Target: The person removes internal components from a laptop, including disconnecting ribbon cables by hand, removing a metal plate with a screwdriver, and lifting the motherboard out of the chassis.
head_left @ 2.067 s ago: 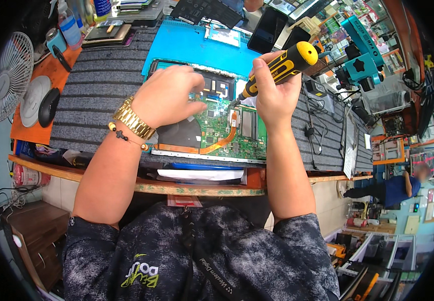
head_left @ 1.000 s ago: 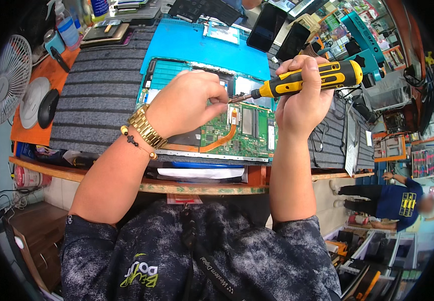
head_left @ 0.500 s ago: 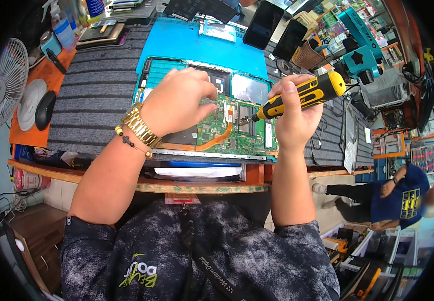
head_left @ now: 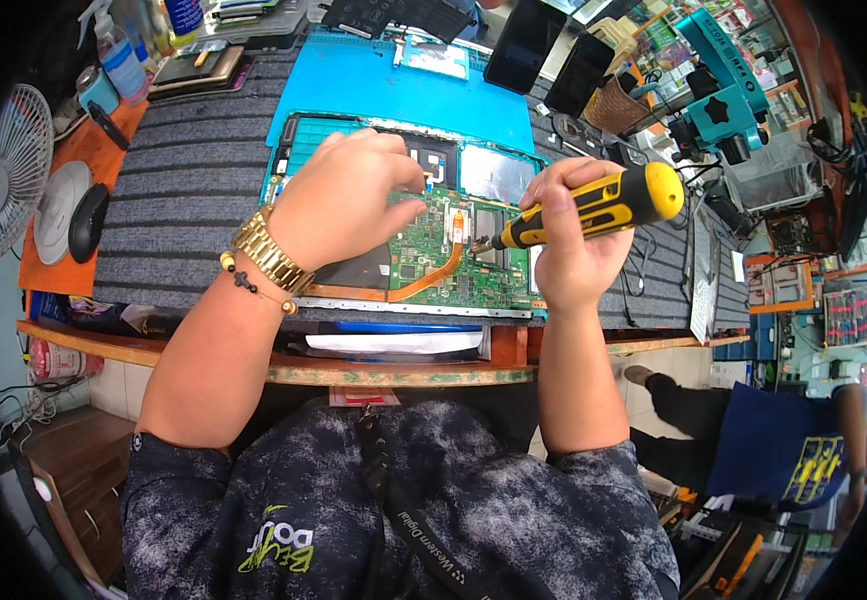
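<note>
An opened laptop base (head_left: 383, 312) lies before me with its green circuit board (head_left: 438, 262) bare. A copper heat pipe (head_left: 421, 291) curves across the board to a small plate. My right hand (head_left: 581, 240) is wrapped round a black and yellow electric screwdriver (head_left: 598, 207). It tilts down to the left, its bit at the board just right of the heat pipe's end. Over the left part of the laptop hovers my left hand (head_left: 358, 200), thumb and forefinger apart with nothing visible between them. Its other fingertips are hidden behind the hand.
A blue mat (head_left: 353, 85) lies beyond the laptop on the ribbed grey bench cover (head_left: 183, 200). To the left are a black mouse (head_left: 89, 220) and a white fan (head_left: 8, 180). A teal microscope (head_left: 721, 120) stands at the far right. Another person (head_left: 768, 440) is behind on the right.
The screwdriver and my right hand have shifted slightly left and down. My left hand has barely moved. The other person at the right has turned and moved lower in the view.
</note>
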`<move>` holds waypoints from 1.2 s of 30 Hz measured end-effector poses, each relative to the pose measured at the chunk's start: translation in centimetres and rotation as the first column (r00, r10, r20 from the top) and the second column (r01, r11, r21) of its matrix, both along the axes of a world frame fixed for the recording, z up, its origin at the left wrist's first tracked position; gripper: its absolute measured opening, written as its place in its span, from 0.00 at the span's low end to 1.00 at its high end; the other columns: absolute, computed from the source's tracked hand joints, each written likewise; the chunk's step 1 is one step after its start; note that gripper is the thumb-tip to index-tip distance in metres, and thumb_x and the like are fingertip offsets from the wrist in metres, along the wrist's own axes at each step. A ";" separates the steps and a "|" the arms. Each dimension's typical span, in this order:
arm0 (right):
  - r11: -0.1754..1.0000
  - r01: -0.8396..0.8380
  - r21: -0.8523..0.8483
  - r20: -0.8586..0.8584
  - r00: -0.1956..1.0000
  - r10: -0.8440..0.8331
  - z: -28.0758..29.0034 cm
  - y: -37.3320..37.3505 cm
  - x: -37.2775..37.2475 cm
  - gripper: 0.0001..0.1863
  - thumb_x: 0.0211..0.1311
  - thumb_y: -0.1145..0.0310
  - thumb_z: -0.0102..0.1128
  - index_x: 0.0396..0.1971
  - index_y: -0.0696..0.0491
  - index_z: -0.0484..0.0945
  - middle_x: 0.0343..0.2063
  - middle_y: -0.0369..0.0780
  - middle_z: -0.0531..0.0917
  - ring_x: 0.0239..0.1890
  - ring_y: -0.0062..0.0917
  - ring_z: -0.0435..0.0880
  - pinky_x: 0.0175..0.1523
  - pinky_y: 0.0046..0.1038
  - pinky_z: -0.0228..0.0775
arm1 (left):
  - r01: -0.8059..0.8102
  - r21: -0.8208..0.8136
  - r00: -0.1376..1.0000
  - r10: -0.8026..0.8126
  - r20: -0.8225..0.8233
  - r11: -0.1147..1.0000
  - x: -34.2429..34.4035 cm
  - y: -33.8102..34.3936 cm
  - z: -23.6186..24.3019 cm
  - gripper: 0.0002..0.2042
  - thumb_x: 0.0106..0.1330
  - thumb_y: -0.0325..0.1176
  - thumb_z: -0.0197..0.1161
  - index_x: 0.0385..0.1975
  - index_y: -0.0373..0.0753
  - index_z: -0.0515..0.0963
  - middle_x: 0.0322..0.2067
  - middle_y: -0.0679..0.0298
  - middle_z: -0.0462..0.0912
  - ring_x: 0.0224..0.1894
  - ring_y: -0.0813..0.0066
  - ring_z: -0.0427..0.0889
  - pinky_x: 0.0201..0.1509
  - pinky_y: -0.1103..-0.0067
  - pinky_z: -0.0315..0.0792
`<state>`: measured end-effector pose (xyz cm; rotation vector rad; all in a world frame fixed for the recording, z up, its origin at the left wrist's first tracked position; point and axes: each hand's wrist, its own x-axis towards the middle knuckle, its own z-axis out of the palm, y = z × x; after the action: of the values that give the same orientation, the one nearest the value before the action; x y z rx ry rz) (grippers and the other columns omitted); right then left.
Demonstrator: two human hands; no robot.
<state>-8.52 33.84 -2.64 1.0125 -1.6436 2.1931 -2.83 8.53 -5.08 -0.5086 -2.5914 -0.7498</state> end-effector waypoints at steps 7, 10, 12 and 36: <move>0.998 -0.034 0.049 0.001 0.999 0.034 0.0 0.0 0.2 0.12 0.72 0.84 0.71 0.46 0.55 0.76 0.40 0.38 0.84 0.37 0.17 0.80 0.42 0.21 0.74 | 0.001 0.002 1.000 -0.001 -0.015 1.000 -0.1 -0.2 0.1 0.09 0.70 0.37 0.79 0.41 0.40 0.91 0.40 0.62 0.87 0.48 0.55 0.86 0.56 0.60 0.76; 0.997 -0.036 0.064 -0.001 0.999 0.036 0.0 0.0 0.1 0.12 0.72 0.84 0.71 0.45 0.55 0.77 0.40 0.38 0.84 0.37 0.16 0.80 0.42 0.22 0.74 | 0.007 0.012 1.000 -0.007 -0.025 1.000 0.0 -0.2 0.1 0.09 0.70 0.37 0.79 0.41 0.40 0.91 0.39 0.62 0.87 0.48 0.55 0.86 0.56 0.60 0.76; 0.997 -0.007 0.072 -0.030 1.000 0.009 0.0 -0.3 -0.1 0.12 0.72 0.84 0.71 0.45 0.55 0.77 0.39 0.38 0.84 0.36 0.16 0.80 0.41 0.22 0.74 | 0.011 0.016 1.000 -0.010 -0.029 1.000 0.0 -0.2 0.1 0.09 0.70 0.37 0.79 0.41 0.40 0.91 0.39 0.62 0.87 0.48 0.55 0.86 0.56 0.60 0.76; 0.999 -0.031 0.038 0.000 1.000 0.031 0.3 -0.3 0.1 0.14 0.71 0.86 0.69 0.48 0.55 0.74 0.38 0.38 0.83 0.32 0.15 0.82 0.35 0.20 0.76 | 0.014 0.010 1.000 -0.015 0.024 1.000 0.0 0.2 0.0 0.10 0.70 0.39 0.79 0.42 0.41 0.92 0.40 0.62 0.88 0.49 0.55 0.87 0.56 0.60 0.76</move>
<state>-8.39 33.53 -2.31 1.0554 -1.6862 2.1890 -2.80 8.77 -5.06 -0.5192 -2.6075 -0.7772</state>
